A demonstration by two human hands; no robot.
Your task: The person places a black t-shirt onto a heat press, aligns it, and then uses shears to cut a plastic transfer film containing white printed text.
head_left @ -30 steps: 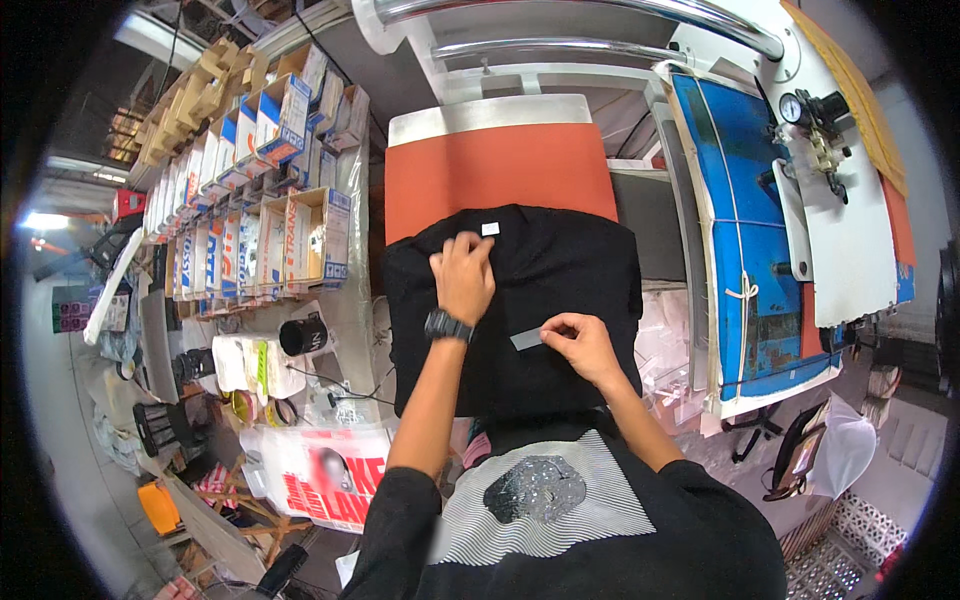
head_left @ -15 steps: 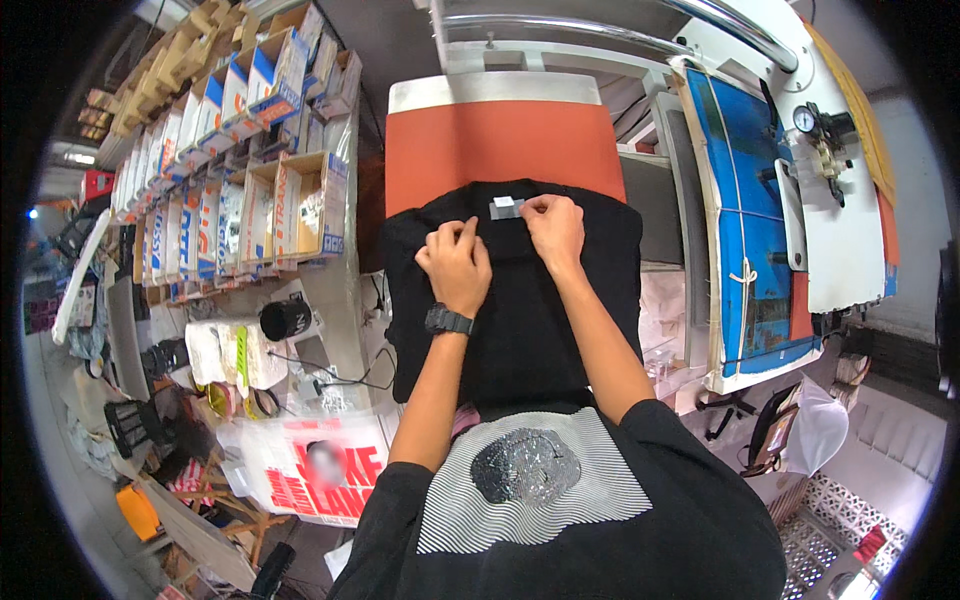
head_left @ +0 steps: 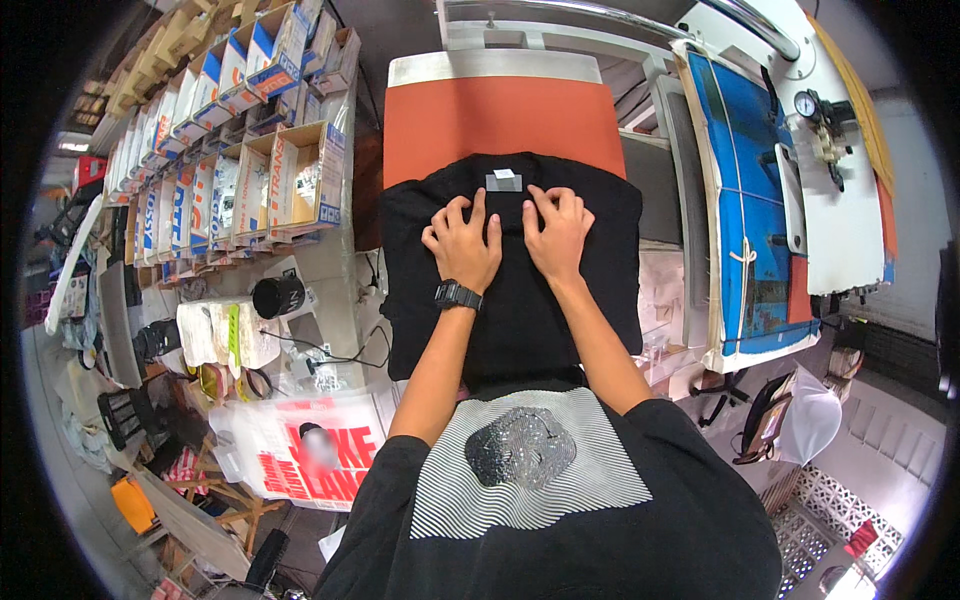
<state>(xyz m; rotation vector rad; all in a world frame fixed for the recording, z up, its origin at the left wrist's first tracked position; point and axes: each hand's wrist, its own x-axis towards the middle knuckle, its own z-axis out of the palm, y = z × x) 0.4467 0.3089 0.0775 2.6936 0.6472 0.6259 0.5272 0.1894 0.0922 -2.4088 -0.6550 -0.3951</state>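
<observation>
A black garment lies on an orange pad with a white band at its back edge. Near the garment's neckline sit a small white label and, over its lower part, a translucent greyish patch. My left hand rests open on the cloth below and left of the patch, fingertips spread and wearing a black watch at the wrist. My right hand is also open, fingers bent and touching the cloth just below and right of the patch.
Cardboard compartment boxes are stacked at left, above a black cylinder, cables and a red-printed sheet. At right stand blue boards and a white machine with a gauge. Metal bars cross behind the pad.
My right hand moved up to the neckline with the grey patch and has let it go below the label. My left hand shifted slightly and spread on the cloth. The view shifted.
</observation>
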